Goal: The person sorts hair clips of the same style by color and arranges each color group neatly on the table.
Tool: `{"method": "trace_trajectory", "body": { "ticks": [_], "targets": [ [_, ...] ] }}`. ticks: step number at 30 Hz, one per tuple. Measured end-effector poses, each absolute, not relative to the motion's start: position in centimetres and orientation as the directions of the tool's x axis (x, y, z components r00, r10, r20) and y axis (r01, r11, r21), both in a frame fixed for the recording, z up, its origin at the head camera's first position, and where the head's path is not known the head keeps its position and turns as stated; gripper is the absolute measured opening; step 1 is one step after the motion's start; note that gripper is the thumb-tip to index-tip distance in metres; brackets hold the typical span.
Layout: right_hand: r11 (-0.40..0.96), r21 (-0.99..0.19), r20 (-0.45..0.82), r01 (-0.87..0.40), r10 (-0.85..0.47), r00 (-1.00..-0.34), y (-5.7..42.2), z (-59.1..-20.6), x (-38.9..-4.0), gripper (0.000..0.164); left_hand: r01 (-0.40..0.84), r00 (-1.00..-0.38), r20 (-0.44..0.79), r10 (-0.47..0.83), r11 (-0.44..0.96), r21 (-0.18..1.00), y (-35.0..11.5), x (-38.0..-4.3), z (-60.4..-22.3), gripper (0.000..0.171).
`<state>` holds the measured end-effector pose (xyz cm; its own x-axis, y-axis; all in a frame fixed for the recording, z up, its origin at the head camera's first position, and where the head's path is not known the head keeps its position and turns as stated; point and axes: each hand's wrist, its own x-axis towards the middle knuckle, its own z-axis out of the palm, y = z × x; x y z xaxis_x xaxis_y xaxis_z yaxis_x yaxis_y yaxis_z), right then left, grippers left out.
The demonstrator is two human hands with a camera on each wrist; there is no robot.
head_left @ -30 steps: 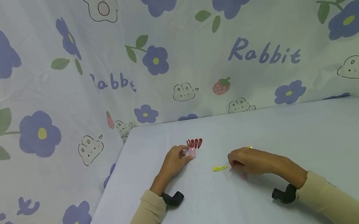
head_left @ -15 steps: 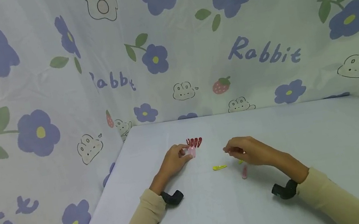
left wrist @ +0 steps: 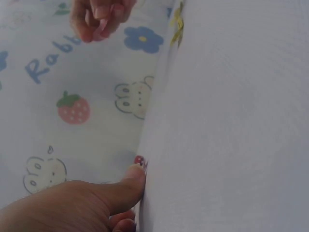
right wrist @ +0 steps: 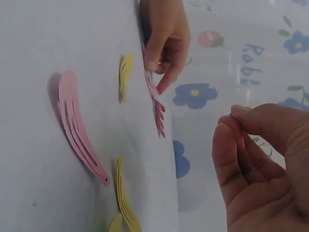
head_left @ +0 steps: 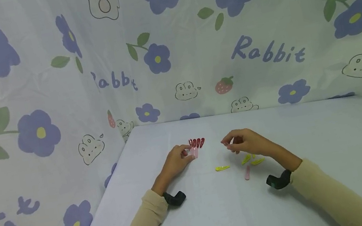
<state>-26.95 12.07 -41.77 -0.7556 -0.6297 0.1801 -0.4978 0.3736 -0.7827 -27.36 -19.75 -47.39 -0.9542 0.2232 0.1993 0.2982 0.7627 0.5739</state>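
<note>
My left hand [head_left: 176, 161] rests at a row of pink hair clips [head_left: 194, 150], thumb and index finger holding the leftmost one at its ends. Just beyond them several dark red hair clips [head_left: 198, 142] lie fanned side by side. Raised above the table, my right hand [head_left: 248, 142] pinches a small pink hair clip [left wrist: 103, 32] between thumb and fingertips; the fingers hide most of it. Beneath and in front of that hand lie a loose pink hair clip [right wrist: 73, 123] and several yellow hair clips [head_left: 257, 161]. One yellow clip [head_left: 222, 168] lies apart, nearer the left hand.
A white table [head_left: 198, 214] spreads under both arms. Cloth printed with flowers and rabbits [head_left: 186, 92] hangs along its back and left side. Black wrist cameras [head_left: 175, 198] sit at both sleeve cuffs.
My right hand has lifted from the loose clips and moved back and slightly left, carrying a pink hair clip. This uncovers the yellow and pink clips. The left hand has stayed put.
</note>
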Motion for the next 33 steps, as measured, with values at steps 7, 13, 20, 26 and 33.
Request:
{"method": "trace_trajectory", "body": {
  "ticks": [7,13,20,26,33],
  "targets": [
    [0.316,-0.870,0.103,-0.380,-0.635,-0.766,11.8,-42.3,-28.0,0.029,0.314,-0.949,0.207,0.238,0.763,0.565,-19.8,-27.4,-47.5,0.039],
    [0.308,-0.863,0.117,-0.402,-0.651,-0.750,10.8,-42.7,-28.4,0.036,0.306,-0.952,0.203,0.230,0.761,0.572,-19.7,-27.4,-47.4,0.039],
    [0.341,-0.850,0.098,-0.402,-0.647,-0.756,9.5,-42.8,-28.8,0.039,0.295,-0.955,0.197,0.222,0.769,0.567,-19.7,-27.5,-47.5,0.039],
    [0.373,-0.826,0.095,-0.423,-0.647,-0.756,8.3,-42.9,-29.0,0.045,0.289,-0.957,0.196,0.214,0.773,0.565,-19.8,-27.6,-47.7,0.039],
    [0.363,-0.829,0.089,-0.426,-0.667,-0.740,7.1,-42.8,-29.5,0.051,0.312,-0.949,0.216,0.228,0.765,0.563,-19.9,-27.7,-47.7,0.038]
  ]
}}
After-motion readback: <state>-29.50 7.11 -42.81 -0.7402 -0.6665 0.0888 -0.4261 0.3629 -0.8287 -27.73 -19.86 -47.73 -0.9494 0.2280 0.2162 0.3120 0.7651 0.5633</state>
